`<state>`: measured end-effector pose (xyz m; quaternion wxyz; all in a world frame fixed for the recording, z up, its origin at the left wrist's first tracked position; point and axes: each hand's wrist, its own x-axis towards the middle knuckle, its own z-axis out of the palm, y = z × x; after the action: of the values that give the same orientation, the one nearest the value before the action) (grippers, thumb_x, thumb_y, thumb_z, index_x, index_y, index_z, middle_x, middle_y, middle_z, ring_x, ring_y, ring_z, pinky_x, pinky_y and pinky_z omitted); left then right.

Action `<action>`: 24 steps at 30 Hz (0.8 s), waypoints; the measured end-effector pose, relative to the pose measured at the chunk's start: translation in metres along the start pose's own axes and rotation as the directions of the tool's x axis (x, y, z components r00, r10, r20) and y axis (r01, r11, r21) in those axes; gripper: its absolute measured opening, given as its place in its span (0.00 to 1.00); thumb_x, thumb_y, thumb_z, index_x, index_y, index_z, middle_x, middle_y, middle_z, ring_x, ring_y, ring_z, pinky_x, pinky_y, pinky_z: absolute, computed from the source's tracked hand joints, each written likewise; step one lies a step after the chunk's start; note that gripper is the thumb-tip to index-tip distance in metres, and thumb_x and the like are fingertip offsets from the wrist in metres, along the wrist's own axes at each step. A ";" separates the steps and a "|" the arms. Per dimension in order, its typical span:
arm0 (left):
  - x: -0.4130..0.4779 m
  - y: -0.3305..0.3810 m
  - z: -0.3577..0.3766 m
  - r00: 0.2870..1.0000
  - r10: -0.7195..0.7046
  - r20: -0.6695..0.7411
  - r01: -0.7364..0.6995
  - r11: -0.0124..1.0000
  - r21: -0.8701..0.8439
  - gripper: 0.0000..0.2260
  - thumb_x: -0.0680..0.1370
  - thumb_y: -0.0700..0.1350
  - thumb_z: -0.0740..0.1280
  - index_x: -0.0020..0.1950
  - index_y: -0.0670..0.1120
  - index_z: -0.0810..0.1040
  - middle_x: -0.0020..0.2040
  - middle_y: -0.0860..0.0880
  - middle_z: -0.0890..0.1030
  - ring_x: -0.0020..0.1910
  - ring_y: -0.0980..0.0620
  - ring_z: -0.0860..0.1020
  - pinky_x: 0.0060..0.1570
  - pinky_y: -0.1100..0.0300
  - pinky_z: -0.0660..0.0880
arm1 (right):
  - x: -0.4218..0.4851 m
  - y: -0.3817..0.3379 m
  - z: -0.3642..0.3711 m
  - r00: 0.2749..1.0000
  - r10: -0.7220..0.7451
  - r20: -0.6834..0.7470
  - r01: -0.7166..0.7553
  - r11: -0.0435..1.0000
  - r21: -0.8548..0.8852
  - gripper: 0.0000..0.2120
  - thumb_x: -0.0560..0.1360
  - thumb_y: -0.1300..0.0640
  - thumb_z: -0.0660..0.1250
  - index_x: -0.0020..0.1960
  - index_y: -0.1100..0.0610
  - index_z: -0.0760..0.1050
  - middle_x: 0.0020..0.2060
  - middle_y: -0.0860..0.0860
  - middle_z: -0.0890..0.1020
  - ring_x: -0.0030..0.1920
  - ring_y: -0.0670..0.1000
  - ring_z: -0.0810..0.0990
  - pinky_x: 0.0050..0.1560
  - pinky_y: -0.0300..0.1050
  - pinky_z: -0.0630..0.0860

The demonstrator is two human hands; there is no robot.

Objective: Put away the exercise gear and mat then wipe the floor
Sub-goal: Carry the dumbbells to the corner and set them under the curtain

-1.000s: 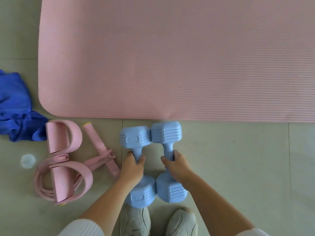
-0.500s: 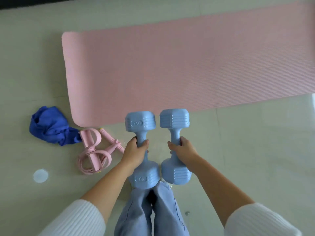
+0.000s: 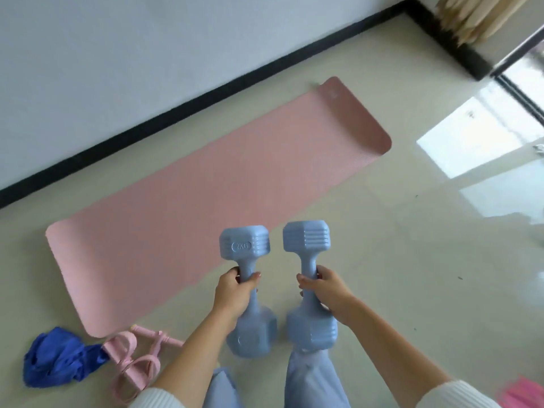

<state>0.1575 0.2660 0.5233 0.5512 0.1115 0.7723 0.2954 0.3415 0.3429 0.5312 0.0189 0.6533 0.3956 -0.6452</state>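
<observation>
The fingers (image 3: 234,272) of the left hand (image 3: 232,293) are curled round the thin handle of the left dumbbell (image 3: 245,245), and the thumb closes the grip from the other side. The fingers (image 3: 321,270) of the right hand (image 3: 326,290) wrap the handle of the right dumbbell (image 3: 306,237) in the same way. Both dumbbells are light blue and are held side by side in the air, a little apart and not touching. Each has one block end pointing away from the person and the other end toward the legs in pale blue trousers (image 3: 312,378). The far end of the left one bears the mark "2KG".

The pink mat (image 3: 206,207) lies flat and fully unrolled on the pale floor (image 3: 382,275). In the view the dumbbells hang over the mat's near long edge, and the far end of the left dumbbell covers a small part of this edge. Along the mat's far long side runs a black skirting (image 3: 206,98) under a white wall (image 3: 117,54), with a strip of floor between.

Just beside the mat's near left corner lies a pink pull band (image 3: 132,357) with foot loops and a handle bar. On the side of the band away from the person lies a crumpled blue cloth (image 3: 59,357), and it seems to touch the band. Beyond the mat's far right end hangs a beige curtain (image 3: 477,16). Well apart from the mat, at the lower right edge of the view, there is a pink thing (image 3: 524,396). It is too blurred to tell what it is.
</observation>
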 end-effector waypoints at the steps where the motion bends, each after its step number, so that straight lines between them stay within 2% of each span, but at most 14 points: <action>1: -0.003 0.016 0.020 1.000 0.008 0.012 -0.008 1.000 0.022 0.07 0.74 0.46 0.70 0.44 0.42 0.77 0.40 0.45 0.82 0.42 0.43 0.81 0.47 0.49 0.77 | 0.000 -0.003 -0.028 1.000 -0.005 -0.002 0.005 0.999 0.036 0.11 0.72 0.55 0.71 0.49 0.61 0.75 0.38 0.54 0.80 0.40 0.53 0.80 0.54 0.59 0.78; 7: -0.006 0.132 0.152 0.991 0.089 0.100 -0.099 0.990 0.103 0.07 0.74 0.46 0.70 0.44 0.42 0.78 0.42 0.44 0.82 0.46 0.42 0.82 0.49 0.48 0.76 | 0.000 -0.042 -0.195 0.996 -0.050 -0.072 0.063 0.979 0.193 0.08 0.76 0.57 0.68 0.51 0.62 0.75 0.39 0.54 0.79 0.40 0.52 0.79 0.53 0.53 0.78; 11: 0.002 0.222 0.237 0.969 0.158 0.188 -0.178 0.979 0.095 0.08 0.75 0.46 0.70 0.46 0.41 0.78 0.39 0.46 0.81 0.42 0.44 0.81 0.42 0.52 0.75 | 0.011 -0.075 -0.300 0.985 -0.077 -0.153 0.113 0.964 0.240 0.09 0.76 0.57 0.68 0.52 0.62 0.75 0.38 0.53 0.79 0.40 0.52 0.79 0.53 0.53 0.78; 13: 0.012 0.268 0.277 0.956 0.191 0.222 -0.214 0.973 0.084 0.08 0.75 0.46 0.70 0.47 0.41 0.78 0.39 0.46 0.80 0.40 0.46 0.80 0.44 0.52 0.75 | 0.021 -0.093 -0.346 0.976 -0.083 -0.201 0.136 0.954 0.267 0.10 0.76 0.57 0.68 0.52 0.63 0.75 0.39 0.54 0.79 0.40 0.53 0.79 0.52 0.53 0.78; 17: 0.046 0.358 0.355 0.933 0.248 0.261 -0.275 0.959 0.072 0.08 0.74 0.45 0.71 0.46 0.40 0.79 0.39 0.44 0.80 0.40 0.46 0.79 0.49 0.49 0.77 | 0.054 -0.132 -0.434 0.959 -0.083 -0.272 0.171 0.933 0.318 0.10 0.76 0.58 0.68 0.53 0.63 0.75 0.39 0.55 0.79 0.41 0.53 0.78 0.53 0.53 0.78; 24: 0.136 0.514 0.497 0.910 0.257 0.327 -0.313 0.941 0.130 0.06 0.74 0.44 0.71 0.42 0.42 0.78 0.36 0.45 0.79 0.39 0.45 0.77 0.44 0.50 0.74 | 0.147 -0.216 -0.593 0.940 -0.048 -0.338 0.184 0.905 0.384 0.07 0.75 0.60 0.68 0.51 0.62 0.74 0.39 0.55 0.78 0.41 0.53 0.77 0.56 0.56 0.77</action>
<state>0.4849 0.9108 0.6059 0.6022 0.3167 0.6767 0.2814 0.6937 0.8810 0.6086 -0.2221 0.7136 0.2878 -0.5989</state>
